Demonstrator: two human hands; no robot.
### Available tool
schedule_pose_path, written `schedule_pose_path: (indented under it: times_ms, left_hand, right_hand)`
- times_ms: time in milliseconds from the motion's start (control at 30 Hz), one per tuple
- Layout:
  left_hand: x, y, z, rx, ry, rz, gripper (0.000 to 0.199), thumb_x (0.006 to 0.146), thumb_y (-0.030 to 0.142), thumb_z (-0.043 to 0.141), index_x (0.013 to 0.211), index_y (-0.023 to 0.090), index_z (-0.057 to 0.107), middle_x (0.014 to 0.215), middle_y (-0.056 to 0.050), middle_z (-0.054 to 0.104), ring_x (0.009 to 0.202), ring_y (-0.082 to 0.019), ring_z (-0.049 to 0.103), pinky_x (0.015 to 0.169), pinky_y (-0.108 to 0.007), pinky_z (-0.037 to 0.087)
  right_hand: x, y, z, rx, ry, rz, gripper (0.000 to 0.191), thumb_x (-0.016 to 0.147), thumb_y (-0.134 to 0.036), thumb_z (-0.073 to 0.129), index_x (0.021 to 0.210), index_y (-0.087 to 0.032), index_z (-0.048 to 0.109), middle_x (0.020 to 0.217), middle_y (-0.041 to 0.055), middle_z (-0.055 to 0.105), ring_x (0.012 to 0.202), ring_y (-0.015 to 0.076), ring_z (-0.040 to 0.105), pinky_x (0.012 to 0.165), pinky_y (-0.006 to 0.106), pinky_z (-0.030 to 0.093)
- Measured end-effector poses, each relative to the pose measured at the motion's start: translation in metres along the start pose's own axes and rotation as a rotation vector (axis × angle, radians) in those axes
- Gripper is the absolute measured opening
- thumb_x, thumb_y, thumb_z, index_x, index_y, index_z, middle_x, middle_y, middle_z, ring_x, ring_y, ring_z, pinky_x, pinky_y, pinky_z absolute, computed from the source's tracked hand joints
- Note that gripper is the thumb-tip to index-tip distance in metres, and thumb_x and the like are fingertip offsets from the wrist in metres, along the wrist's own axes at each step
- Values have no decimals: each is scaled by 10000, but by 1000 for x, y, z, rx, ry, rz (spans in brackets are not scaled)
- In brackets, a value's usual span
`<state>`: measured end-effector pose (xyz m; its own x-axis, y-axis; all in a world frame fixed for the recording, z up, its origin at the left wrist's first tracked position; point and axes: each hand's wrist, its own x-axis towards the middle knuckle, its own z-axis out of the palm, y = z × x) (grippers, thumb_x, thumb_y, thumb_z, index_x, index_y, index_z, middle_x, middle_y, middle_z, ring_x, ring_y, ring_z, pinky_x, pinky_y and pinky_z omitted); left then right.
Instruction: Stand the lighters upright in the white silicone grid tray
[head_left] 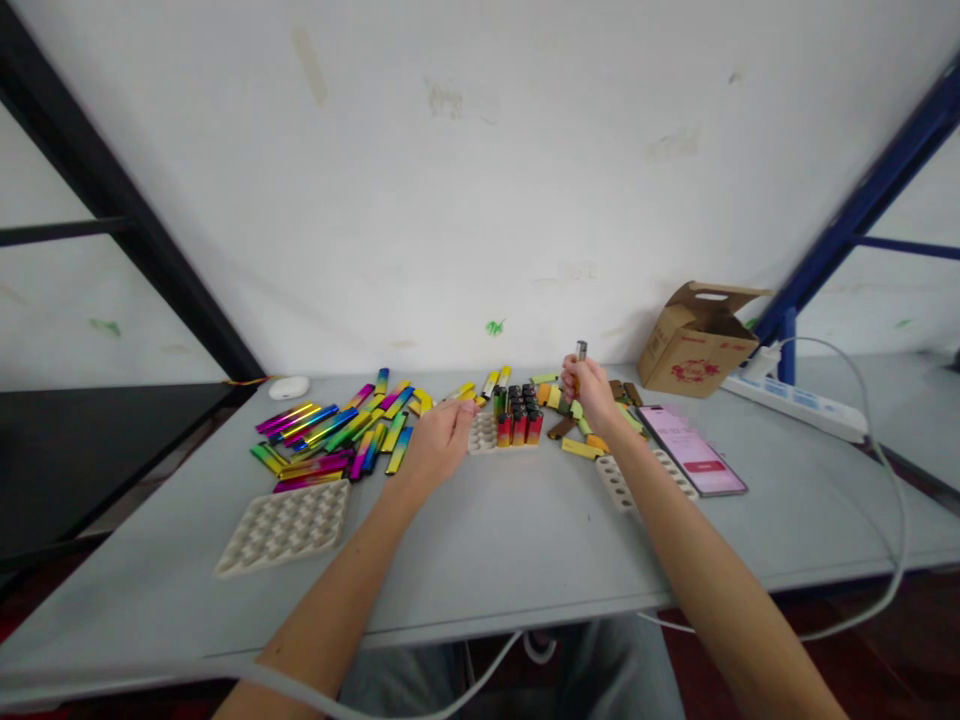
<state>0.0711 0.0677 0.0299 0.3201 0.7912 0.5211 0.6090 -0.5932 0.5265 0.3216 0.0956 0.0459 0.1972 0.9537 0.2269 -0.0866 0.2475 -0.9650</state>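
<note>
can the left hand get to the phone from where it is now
Probably not easily: the phone lies uncovered, but the right forearm reaches across between it and the left hand, and the upright lighters stand in between too.

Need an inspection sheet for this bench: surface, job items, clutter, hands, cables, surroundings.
Surface: grey table, one tiny dark mark.
Job items: upright lighters in the middle tray, some holes unfilled; left tray with nothing seen in it; right tray partly hidden by the forearm; shiny coloured pieces loose at left, yellow-brown pieces at right.
Clutter: phone, open carton, white oval object.
Hands: left beside the middle tray, grip unclear; right holds a lighter.
Cables: white cable from the power strip hangs past the table edge.
Surroundings: marked wall, black and blue frames.
</note>
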Motion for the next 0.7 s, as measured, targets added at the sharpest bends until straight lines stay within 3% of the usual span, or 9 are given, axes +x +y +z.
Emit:
schedule_pose_path:
  times_ms: [100,300,400,533,700]
  left_hand:
    - [-1,0,1,19,5,7,494,1000,390,263,940,148,689,948,-95,727,919,-228,668,860,-362,505]
    - [-2,2,3,29,5,41,489,1001,382,262,933,153,689,955,-94,725,927,-221,662,864,-358,505]
    - [-3,1,4,38,-9,38,492,1002,386,262,914,154,686,931,-95,723,897,-222,662,845,-362,509]
    - [-3,0,6,28,-16,40,495,1003,384,258,921,156,689,949,-96,721,915,-226,662,857,-370,508]
    - [-3,3,5,19,-32,43,496,1000,388,257,917,152,686,957,-105,715,930,-231,657,878,-385,507]
  right_hand:
    - [-22,-10,7,42,-150,19,200,760,-388,552,798,-203,486,534,-102,280,409,58,204,389,191,149]
    - [-49,-9,12,-50,-424,-82,184,779,-341,501,731,-171,551,515,-67,338,448,81,305,436,221,221]
    - [-53,-6,11,-59,-446,-92,175,753,-316,499,693,-165,564,497,-49,391,449,93,343,443,238,245]
    - [-51,-5,7,40,-398,-75,178,759,-341,516,738,-171,564,487,-68,349,419,82,284,431,236,195]
    - [-41,-10,0,206,-398,158,347,788,-514,465,849,-186,561,601,-50,388,429,77,284,406,226,184]
